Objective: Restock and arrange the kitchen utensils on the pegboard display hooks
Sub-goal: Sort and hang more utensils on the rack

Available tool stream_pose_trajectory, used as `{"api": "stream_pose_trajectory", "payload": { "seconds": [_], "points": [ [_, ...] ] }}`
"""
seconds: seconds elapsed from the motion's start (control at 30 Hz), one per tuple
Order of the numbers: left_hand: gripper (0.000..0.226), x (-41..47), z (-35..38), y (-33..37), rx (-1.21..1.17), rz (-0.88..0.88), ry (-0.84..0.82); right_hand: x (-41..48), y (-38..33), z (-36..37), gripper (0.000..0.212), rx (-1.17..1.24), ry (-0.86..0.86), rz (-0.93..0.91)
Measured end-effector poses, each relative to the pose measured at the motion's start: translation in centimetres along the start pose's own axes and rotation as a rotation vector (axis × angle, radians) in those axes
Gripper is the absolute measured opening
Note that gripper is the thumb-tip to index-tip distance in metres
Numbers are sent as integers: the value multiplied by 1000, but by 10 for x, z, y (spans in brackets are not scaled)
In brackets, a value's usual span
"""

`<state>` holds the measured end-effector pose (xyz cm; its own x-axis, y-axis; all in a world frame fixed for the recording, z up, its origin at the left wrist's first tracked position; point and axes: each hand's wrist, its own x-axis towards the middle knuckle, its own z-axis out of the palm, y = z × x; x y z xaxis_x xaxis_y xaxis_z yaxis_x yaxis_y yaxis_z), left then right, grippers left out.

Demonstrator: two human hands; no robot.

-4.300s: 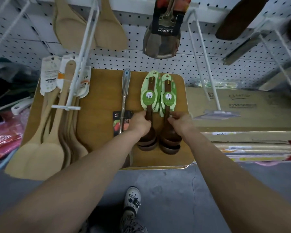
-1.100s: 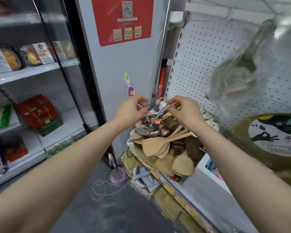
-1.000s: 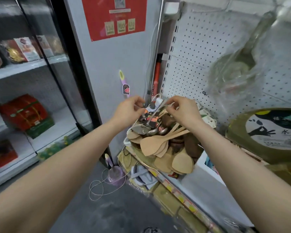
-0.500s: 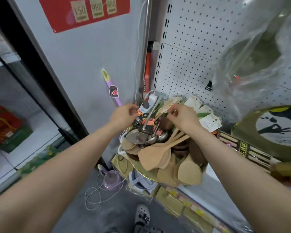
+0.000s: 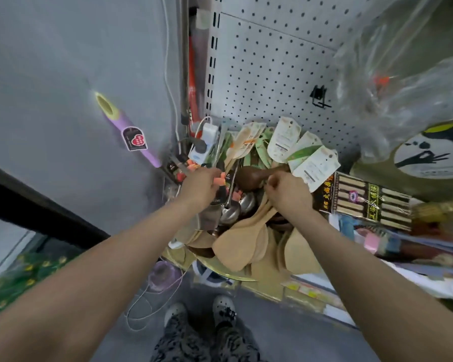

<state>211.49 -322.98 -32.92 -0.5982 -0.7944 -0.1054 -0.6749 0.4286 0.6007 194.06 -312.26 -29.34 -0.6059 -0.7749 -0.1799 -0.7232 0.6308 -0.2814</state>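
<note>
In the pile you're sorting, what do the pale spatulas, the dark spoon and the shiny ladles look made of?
The pale spatulas look like unfinished light wood or bamboo: matte tan, no shine. The dark spoon seems to be wood too, stained or lacquered brown, with a slight gloss. The ladles are metal, likely stainless steel, given the mirror-bright highlights.

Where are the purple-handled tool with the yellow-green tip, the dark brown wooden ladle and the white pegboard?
Purple-handled tool with yellow-green tip (image 5: 135, 139): head view, on its heart sticker, mid-handle.
Dark brown wooden ladle (image 5: 249, 178): head view, on its rounded bowl.
White perforated metal pegboard (image 5: 272, 74): head view, on a bare panel.
</note>
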Motion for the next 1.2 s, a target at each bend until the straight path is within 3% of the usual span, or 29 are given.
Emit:
{"api": "stream_pose_trajectory", "payload": {
  "seconds": [0.17,0.3,0.47,0.7,0.87,1.03,1.2],
  "points": [
    [42,34,24,18,18,188,-71,-5,19,15,31,-42,25,211],
    [28,60,50,42,70,349,-88,-8,37,24,38,-22,-28,361],
    [34,77,77,67,127,430,-107,-4,43,28,47,19,-34,434],
    [22,91,76,77,163,402,-145,3,39,32,58,65,-39,506],
    [23,93,58,74,156,352,-143,8,23,28,45,225,-58,561],
    [31,93,37,65,-24,194,-111,16,6,12,40,232,-31,514],
    [38,78,24,45,-75,101,11,19,-1,26,59,240,-129,495]
  ]
}}
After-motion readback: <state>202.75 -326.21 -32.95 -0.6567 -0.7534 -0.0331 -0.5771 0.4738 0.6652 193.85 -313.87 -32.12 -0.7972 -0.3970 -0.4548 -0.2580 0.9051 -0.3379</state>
